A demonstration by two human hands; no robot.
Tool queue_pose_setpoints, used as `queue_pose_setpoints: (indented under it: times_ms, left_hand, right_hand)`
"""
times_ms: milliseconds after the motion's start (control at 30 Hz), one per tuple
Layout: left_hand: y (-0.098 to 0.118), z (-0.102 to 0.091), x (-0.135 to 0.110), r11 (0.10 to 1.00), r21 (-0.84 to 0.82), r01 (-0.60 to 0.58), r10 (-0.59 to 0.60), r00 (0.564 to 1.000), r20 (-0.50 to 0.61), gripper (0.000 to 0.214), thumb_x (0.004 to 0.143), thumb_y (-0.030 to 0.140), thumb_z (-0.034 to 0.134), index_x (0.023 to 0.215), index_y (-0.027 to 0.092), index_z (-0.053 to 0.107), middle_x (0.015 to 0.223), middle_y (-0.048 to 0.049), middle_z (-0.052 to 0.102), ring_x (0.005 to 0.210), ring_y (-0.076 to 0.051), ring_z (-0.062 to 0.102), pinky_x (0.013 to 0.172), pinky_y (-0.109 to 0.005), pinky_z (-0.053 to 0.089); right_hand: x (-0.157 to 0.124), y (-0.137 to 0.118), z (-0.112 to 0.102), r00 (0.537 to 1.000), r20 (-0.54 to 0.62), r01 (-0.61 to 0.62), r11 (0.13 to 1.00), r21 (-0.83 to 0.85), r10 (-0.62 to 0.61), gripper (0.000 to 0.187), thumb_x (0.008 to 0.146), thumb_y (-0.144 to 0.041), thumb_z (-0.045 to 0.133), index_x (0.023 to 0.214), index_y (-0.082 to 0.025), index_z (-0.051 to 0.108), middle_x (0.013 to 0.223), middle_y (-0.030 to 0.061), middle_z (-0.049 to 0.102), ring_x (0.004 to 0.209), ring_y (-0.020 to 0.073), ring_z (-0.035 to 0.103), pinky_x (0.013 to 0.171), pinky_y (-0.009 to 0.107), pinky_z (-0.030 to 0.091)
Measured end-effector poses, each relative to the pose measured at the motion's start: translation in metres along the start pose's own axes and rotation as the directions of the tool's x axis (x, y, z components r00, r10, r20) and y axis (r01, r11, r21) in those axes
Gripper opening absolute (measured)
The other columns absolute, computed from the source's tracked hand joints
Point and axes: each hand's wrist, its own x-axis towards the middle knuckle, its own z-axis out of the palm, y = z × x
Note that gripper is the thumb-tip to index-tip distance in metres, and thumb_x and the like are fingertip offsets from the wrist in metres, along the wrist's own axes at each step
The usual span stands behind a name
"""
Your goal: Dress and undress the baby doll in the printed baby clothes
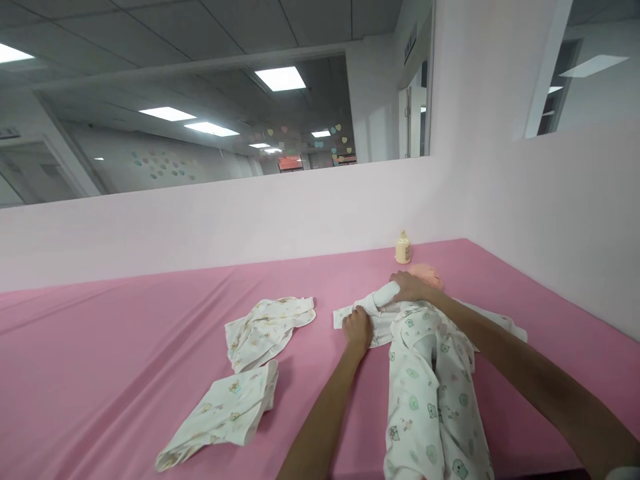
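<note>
Lying lengthwise on a pink cloth-covered table (125,373): one doll (414,333), clad in white trousers (460,413) with a green animal print, its long axis running away from the person, peach-coloured head (427,273) at the far end.

Item: white cloth garment (383,331), spread at the doll's upper body, one sleeve (367,308) reaching crosswise to the left.

Left hand (358,327): closed on that sleeve, just short of its cuff; the nearer hand to the opening.

Right hand (411,287): fingers curled round a white roll-shaped piece (387,293), beside the head; contents hidden.

Relation: the roll slants down-left from right hand towards left.

Also: two printed white cloths (270,327), left; cream pump bottle (403,249), beyond.
</note>
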Motion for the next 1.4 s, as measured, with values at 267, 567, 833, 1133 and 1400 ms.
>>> queue_pose_setpoints:
  times_ms: [267, 567, 833, 1133, 1400]
  left_hand:
    - [-0.005, -0.005, 0.001, 0.999, -0.015, -0.045, 0.045, 0.998, 0.034, 0.032, 0.091, 0.008, 0.034, 0.101, 0.013, 0.064, 0.102, -0.0135, 0.065, 0.096, -0.024, 0.062, 0.082, -0.034, 0.039]
    - [-0.007, -0.004, 0.003, 1.0, -0.008, -0.022, 0.023, 0.999, 0.037, 0.034, 0.091, 0.006, 0.031, 0.102, 0.013, 0.063, 0.099, -0.0118, 0.066, 0.094, -0.023, 0.064, 0.08, -0.033, 0.04]
    - [-0.005, -0.003, 0.006, 1.0, -0.007, 0.01, -0.01, 0.999, 0.044, 0.034, 0.091, 0.008, 0.03, 0.104, 0.013, 0.061, 0.097, -0.0129, 0.066, 0.096, -0.023, 0.063, 0.082, -0.034, 0.041]
    - [-0.005, -0.008, 0.011, 1.0, 0.006, 0.03, -0.03, 0.998, 0.056, 0.033, 0.094, 0.011, 0.031, 0.108, 0.014, 0.061, 0.104, -0.0139, 0.066, 0.101, -0.024, 0.064, 0.084, -0.034, 0.043]
    - [-0.015, -0.018, 0.023, 1.0, 0.017, 0.011, -0.013, 0.985, 0.171, 0.034, 0.093, 0.028, 0.034, 0.103, 0.015, 0.064, 0.098, -0.0161, 0.069, 0.091, -0.03, 0.066, 0.069, -0.035, 0.045]
  right_hand:
    - [-0.004, -0.005, -0.001, 0.999, 0.03, -0.034, 0.987, -0.156, 0.039, 0.045, 0.074, -0.033, 0.063, 0.113, -0.015, 0.054, 0.118, 0.0154, 0.058, 0.103, 0.0288, 0.057, 0.081, 0.035, 0.043]
    - [0.03, -0.062, 0.041, 0.992, 0.089, 0.111, 0.928, -0.356, -0.084, 0.036, 0.082, -0.017, 0.055, 0.117, -0.013, 0.06, 0.114, 0.0176, 0.064, 0.107, 0.0287, 0.059, 0.09, 0.04, 0.037]
    - [0.017, -0.057, 0.026, 0.995, 0.021, 0.094, 0.914, -0.394, -0.093, 0.029, 0.088, -0.022, 0.047, 0.111, -0.019, 0.064, 0.108, 0.0151, 0.066, 0.1, 0.0279, 0.06, 0.086, 0.04, 0.035]
    - [0.006, -0.057, 0.005, 0.992, -0.114, 0.02, 0.945, -0.326, -0.06, 0.035, 0.089, -0.029, 0.05, 0.122, -0.02, 0.059, 0.116, 0.0159, 0.06, 0.104, 0.03, 0.056, 0.088, 0.042, 0.036]
    - [0.017, -0.087, 0.021, 0.986, -0.034, 0.154, 0.968, -0.199, -0.164, 0.031, 0.092, -0.041, 0.047, 0.117, -0.026, 0.06, 0.116, 0.0085, 0.063, 0.104, 0.0242, 0.061, 0.088, 0.04, 0.043]
